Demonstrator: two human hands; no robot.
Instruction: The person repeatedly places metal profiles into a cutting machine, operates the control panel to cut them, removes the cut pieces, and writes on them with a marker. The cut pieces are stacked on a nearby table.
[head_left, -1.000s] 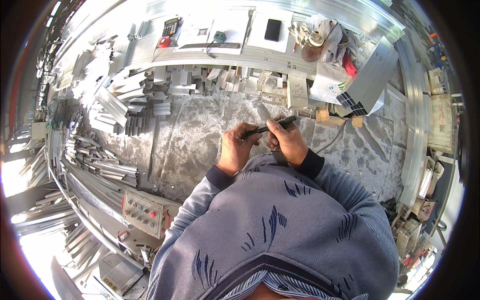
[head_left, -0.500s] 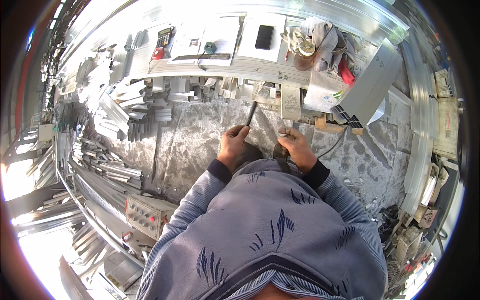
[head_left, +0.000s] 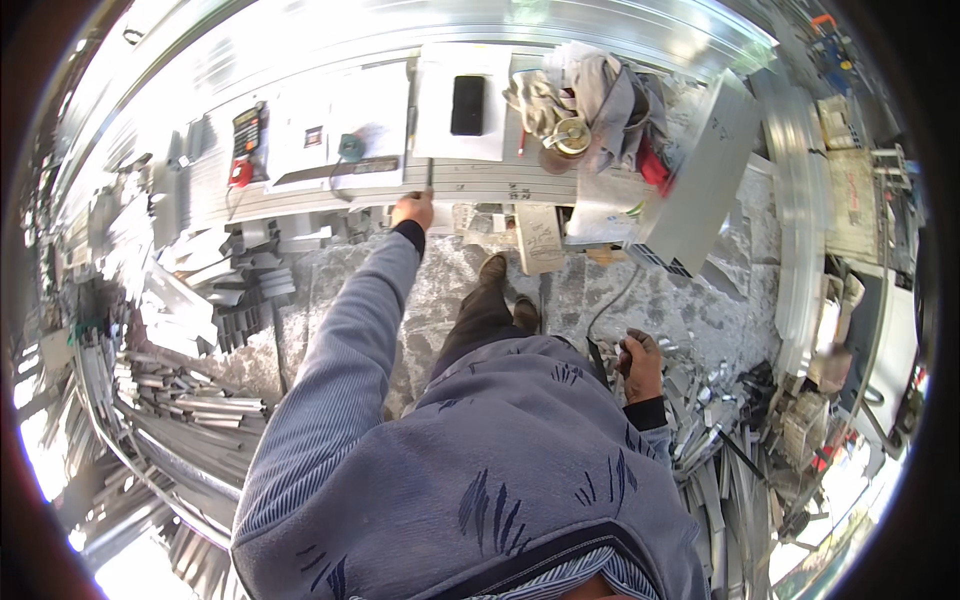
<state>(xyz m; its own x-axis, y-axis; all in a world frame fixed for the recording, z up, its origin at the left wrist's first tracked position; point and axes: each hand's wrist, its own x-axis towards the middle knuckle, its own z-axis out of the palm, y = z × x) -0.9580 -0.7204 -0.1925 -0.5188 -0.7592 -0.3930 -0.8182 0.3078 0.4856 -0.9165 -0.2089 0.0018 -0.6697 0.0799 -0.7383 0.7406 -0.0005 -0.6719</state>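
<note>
My left hand [head_left: 413, 210] reaches out to the front edge of the bench. Its fingers are closed around a slim dark stick-like tool [head_left: 430, 176], whose far end points over the bench top. Its exact kind cannot be made out. Down at my right side, my right hand [head_left: 641, 366] has its fingers curled in. Something dark shows at its fingers, too small to name. A dark cable [head_left: 598, 322] passes just left of that hand. Nearest the left hand on the bench are white paper sheets [head_left: 385, 110] and a long dark flat strip [head_left: 335, 173].
On the bench lie a black phone [head_left: 467, 105], a calculator [head_left: 247, 130], a red tape measure [head_left: 240, 173], a glass jar [head_left: 568, 143] and grey gloves [head_left: 600, 90]. A long box-shaped profile [head_left: 690, 180] slants at right. Metal offcuts [head_left: 190, 395] pile up at left.
My left hand has gone forward to the bench with the dark tool. The right hand has dropped back to my right side, and the hands are now far apart. My view has shifted right.
</note>
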